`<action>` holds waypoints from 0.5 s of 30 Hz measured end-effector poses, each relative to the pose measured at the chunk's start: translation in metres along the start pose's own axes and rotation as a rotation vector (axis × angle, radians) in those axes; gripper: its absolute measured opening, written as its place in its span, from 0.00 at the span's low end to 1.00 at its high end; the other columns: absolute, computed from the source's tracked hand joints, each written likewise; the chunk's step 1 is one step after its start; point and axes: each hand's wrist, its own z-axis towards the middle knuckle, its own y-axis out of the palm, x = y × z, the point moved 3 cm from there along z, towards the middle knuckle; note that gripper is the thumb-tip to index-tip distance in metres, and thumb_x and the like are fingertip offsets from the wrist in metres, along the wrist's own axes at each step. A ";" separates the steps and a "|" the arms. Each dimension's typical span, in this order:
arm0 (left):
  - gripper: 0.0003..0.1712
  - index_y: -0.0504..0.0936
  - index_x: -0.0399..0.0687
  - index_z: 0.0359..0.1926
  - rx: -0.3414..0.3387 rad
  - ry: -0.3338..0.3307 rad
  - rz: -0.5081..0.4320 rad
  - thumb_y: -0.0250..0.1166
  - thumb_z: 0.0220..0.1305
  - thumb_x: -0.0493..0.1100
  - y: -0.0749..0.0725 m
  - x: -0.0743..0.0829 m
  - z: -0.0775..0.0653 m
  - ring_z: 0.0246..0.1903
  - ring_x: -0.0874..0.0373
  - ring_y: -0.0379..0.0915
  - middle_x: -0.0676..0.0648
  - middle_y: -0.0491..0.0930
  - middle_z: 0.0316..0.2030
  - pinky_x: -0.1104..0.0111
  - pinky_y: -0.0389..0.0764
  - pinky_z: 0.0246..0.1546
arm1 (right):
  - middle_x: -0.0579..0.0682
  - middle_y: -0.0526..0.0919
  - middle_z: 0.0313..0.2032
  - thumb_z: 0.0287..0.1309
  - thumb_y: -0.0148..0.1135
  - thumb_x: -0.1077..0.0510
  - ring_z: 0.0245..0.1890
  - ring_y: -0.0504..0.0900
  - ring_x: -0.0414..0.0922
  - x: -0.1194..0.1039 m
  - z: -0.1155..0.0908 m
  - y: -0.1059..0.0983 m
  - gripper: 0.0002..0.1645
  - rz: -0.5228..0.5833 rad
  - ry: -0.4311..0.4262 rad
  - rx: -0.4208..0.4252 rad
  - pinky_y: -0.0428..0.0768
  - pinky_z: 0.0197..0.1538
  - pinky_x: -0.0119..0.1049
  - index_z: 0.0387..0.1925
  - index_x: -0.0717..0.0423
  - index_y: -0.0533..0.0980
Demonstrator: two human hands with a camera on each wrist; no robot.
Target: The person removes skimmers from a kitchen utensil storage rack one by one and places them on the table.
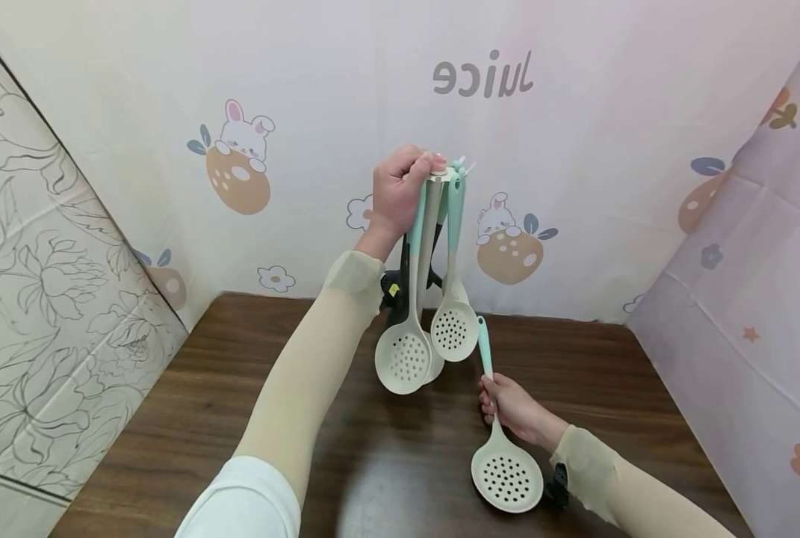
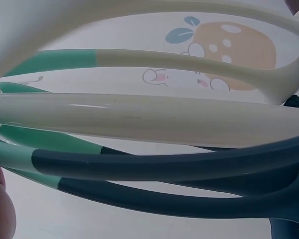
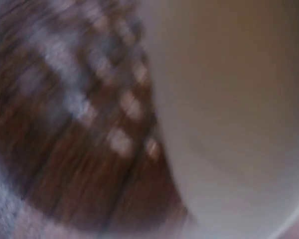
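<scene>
We place everything by the utensil stand (image 1: pixel 428 239), a cream pole at the back of the dark wood tabletop (image 1: pixel 191 403). Left hand (image 1: pixel 400 190) grips the stand's top, thumb laid over it. Right hand (image 1: pixel 517 407), to the right of the stand and nearer us, has its fingers curled round the shaft of a large cream skimmer (image 1: pixel 507 474). The skimmer is off the stand: mint handle end pointing back toward it, perforated head toward us. Whether that head touches the tabletop, we cannot tell.

Hanging on the stand's near side we note a round perforated ladle (image 1: pixel 402 362) to the left and a smaller perforated spoon (image 1: pixel 455 330) to the right, both cream with mint handles. Left wrist view adds several dark-shafted utensils (image 2: pixel 154 167) with mint handle ends, close beside the pole; their heads are cut off or hidden there. Right wrist view is badly blurred.

Behind the stand hangs a pale curtain (image 1: pixel 346 75) printed with rabbits on spotted fruit, and a mirrored "Juice" above the stand.
</scene>
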 end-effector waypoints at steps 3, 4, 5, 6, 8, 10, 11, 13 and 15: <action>0.13 0.84 0.27 0.32 0.001 -0.004 -0.001 0.55 0.68 0.29 -0.002 0.015 -0.003 0.39 0.57 0.81 0.36 0.85 0.34 0.69 0.78 0.43 | 0.49 0.69 0.26 0.80 0.34 0.56 0.25 0.68 0.42 0.002 0.002 -0.003 0.17 -0.029 0.011 0.005 0.71 0.32 0.35 0.52 0.68 0.60; 0.12 0.84 0.26 0.32 0.000 -0.001 -0.001 0.55 0.68 0.29 -0.002 0.020 -0.004 0.39 0.57 0.81 0.36 0.84 0.34 0.69 0.78 0.43 | 0.50 0.70 0.27 0.80 0.34 0.56 0.26 0.69 0.43 0.002 0.002 -0.003 0.17 -0.049 0.012 0.004 0.73 0.33 0.36 0.53 0.68 0.61; 0.12 0.83 0.26 0.32 0.000 -0.006 -0.001 0.55 0.68 0.29 -0.003 0.024 -0.005 0.39 0.58 0.81 0.36 0.84 0.34 0.70 0.78 0.43 | 0.50 0.71 0.28 0.80 0.35 0.57 0.27 0.71 0.43 0.001 0.002 -0.004 0.17 -0.068 0.013 0.004 0.74 0.34 0.37 0.54 0.69 0.61; 0.12 0.83 0.26 0.32 -0.001 -0.003 0.001 0.55 0.67 0.29 -0.003 0.028 -0.005 0.39 0.58 0.80 0.35 0.84 0.34 0.70 0.78 0.43 | 0.51 0.72 0.28 0.80 0.36 0.57 0.28 0.72 0.44 0.001 0.002 -0.005 0.18 -0.097 0.012 0.002 0.76 0.34 0.38 0.55 0.69 0.61; 0.12 0.83 0.25 0.32 -0.004 0.008 0.003 0.54 0.67 0.28 -0.003 0.029 -0.005 0.39 0.58 0.80 0.34 0.84 0.35 0.70 0.77 0.43 | 0.52 0.73 0.29 0.79 0.37 0.57 0.28 0.75 0.45 0.000 0.002 -0.006 0.18 -0.163 0.002 0.002 0.78 0.35 0.39 0.56 0.70 0.62; 0.12 0.83 0.25 0.32 -0.007 0.017 0.004 0.54 0.67 0.28 -0.003 0.030 -0.005 0.38 0.58 0.80 0.33 0.84 0.34 0.69 0.78 0.43 | 0.53 0.74 0.30 0.79 0.40 0.58 0.29 0.77 0.45 -0.002 0.002 -0.006 0.18 -0.231 -0.015 0.009 0.79 0.35 0.40 0.55 0.70 0.64; 0.12 0.83 0.25 0.32 -0.007 0.022 0.002 0.54 0.67 0.28 -0.003 0.030 -0.005 0.38 0.57 0.81 0.33 0.83 0.34 0.69 0.78 0.44 | 0.53 0.75 0.30 0.78 0.41 0.58 0.29 0.77 0.46 -0.003 0.002 -0.006 0.18 -0.264 -0.024 0.012 0.79 0.35 0.40 0.55 0.70 0.66; 0.12 0.83 0.25 0.32 -0.008 0.033 -0.001 0.54 0.67 0.28 -0.002 0.030 -0.005 0.38 0.56 0.81 0.33 0.83 0.34 0.69 0.78 0.44 | 0.54 0.75 0.31 0.77 0.44 0.57 0.29 0.78 0.46 -0.005 0.002 -0.005 0.17 -0.334 -0.044 0.022 0.78 0.33 0.41 0.53 0.69 0.68; 0.12 0.83 0.25 0.32 -0.010 0.033 -0.004 0.54 0.67 0.28 -0.002 0.030 -0.006 0.38 0.56 0.80 0.33 0.83 0.34 0.69 0.77 0.44 | 0.54 0.75 0.31 0.77 0.47 0.57 0.29 0.76 0.46 -0.007 0.002 -0.006 0.16 -0.404 -0.060 0.034 0.76 0.33 0.40 0.50 0.68 0.70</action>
